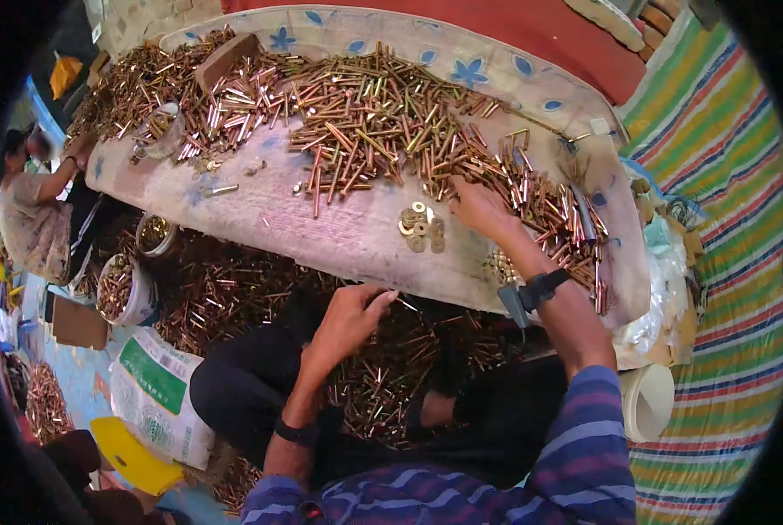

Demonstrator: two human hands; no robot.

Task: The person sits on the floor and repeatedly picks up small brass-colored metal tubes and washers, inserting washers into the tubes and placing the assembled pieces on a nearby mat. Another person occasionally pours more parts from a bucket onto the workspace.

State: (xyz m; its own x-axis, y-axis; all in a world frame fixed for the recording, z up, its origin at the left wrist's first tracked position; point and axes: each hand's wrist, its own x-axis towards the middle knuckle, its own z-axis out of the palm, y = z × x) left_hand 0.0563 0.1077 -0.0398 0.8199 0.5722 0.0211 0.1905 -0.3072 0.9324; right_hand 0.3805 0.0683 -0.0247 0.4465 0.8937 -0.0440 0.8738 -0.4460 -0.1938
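My left hand [349,322] is closed just off the front edge of the table, thumb against the curled fingers. A thin shiny metal rod [406,304] pokes out past its thumb tip; the rest of it is hidden. Over the table, my right hand [481,208] reaches to the near edge of a big heap of copper and gold metal rods [369,122]. Its fingertips are drawn together there, and what they grip is too small to make out. A little pile of flat round washers [416,229] lies left of that hand.
The patterned cloth-covered table [207,188] curves across in front. On it are a clear plastic cup [162,131] and a wooden block [225,61]. More rods fill the space below. Buckets [129,293] and a sack [159,394] stand left. Another person [37,201] sits far left.
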